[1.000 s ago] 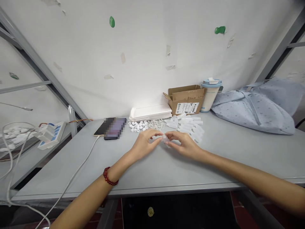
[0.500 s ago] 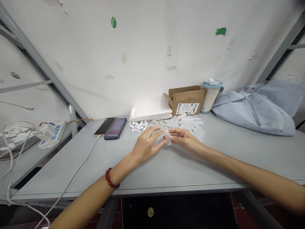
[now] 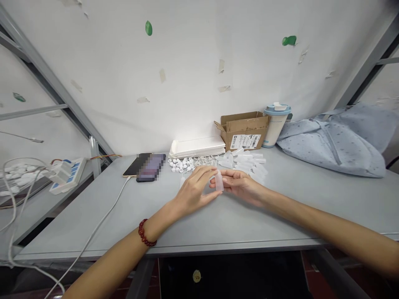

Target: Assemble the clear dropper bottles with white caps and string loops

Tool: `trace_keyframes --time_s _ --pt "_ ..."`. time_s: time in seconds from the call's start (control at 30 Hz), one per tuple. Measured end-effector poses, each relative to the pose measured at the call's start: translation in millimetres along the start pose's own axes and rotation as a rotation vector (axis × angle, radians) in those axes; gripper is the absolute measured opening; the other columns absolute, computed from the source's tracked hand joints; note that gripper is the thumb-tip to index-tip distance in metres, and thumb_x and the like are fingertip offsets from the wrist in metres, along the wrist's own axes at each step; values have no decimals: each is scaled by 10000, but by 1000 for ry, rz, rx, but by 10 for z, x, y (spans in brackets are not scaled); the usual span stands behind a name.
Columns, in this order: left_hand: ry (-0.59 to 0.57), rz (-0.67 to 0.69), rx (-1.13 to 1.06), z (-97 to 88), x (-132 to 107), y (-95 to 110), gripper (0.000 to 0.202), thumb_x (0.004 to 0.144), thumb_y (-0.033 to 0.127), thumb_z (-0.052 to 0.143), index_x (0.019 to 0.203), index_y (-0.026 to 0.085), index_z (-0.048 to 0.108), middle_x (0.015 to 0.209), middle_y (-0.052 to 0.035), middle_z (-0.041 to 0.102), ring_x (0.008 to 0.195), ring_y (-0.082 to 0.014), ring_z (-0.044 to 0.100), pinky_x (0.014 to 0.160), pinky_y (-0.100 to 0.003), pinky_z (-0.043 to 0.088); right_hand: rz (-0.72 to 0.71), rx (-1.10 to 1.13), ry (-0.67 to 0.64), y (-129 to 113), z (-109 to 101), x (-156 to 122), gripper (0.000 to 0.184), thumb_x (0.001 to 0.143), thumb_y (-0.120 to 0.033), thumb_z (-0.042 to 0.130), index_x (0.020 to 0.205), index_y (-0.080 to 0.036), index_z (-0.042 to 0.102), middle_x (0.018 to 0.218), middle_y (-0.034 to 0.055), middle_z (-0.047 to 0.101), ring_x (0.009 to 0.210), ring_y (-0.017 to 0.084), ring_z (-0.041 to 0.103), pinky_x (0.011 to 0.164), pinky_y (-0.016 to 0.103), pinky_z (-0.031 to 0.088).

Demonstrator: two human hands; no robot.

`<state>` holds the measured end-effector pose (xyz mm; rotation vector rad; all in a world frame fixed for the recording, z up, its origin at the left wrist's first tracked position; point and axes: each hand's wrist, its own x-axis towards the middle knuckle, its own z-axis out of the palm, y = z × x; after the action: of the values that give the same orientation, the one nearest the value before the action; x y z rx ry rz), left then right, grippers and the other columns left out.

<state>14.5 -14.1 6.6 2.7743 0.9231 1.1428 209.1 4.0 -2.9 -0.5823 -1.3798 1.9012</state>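
Observation:
A small translucent plastic tube (image 3: 219, 182) is held nearly upright above the grey table. My left hand (image 3: 195, 189) spans it, fingertips at its top end and thumb at the bottom end. From the other side my right hand (image 3: 241, 185) grips the tube between thumb and curled fingers. Just behind the hands lies a heap of similar translucent tubes (image 3: 251, 161). Small white caps (image 3: 181, 165) are piled to the left of it, with tangled white cords (image 3: 204, 161) in between. The fingers partly cover the tube's top.
A stack of white envelopes (image 3: 198, 146), an open cardboard box (image 3: 245, 131) and a lidded cup (image 3: 274, 126) stand along the wall. Two phones (image 3: 152, 168) lie left, one with a cable. Patterned blue fabric (image 3: 330, 143) is at right, a power strip (image 3: 70, 176) at far left.
My left thumb has shifted down to the tube's bottom end, and the left fingertips have come onto its top. The tube is slightly straighter. My right hand stays around it.

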Motion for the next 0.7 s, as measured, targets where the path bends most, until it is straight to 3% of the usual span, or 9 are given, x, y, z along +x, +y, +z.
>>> trace_keyframes --time_s 0.33,0.53,0.7 --pt "-70 -80 -100 -73 30 -14 362 728 240 685 1062 200 551 1114 -98 610 1084 -254 520 943 -430 407 10 -155 -88 29 5 -3 447 793 -321 643 1208 -171 569 1123 108 656 1057 216 603 998 415 390" --pt "-184 -291 -82 -319 36 -161 364 687 288 710 1019 215 581 1091 -71 611 1067 -258 502 896 -397 423 57 -243 -114 60 9 -19 543 781 -288 657 1288 -190 489 1178 108 625 1037 196 621 1005 436 388" --pt "-350 -429 7 -475 -21 -325 370 664 314 699 1001 215 584 1067 -67 599 1083 -275 476 880 -385 415 61 -271 -84 96 -17 -4 464 771 -289 661 1204 -172 543 1169 118 624 1027 193 627 996 436 409"
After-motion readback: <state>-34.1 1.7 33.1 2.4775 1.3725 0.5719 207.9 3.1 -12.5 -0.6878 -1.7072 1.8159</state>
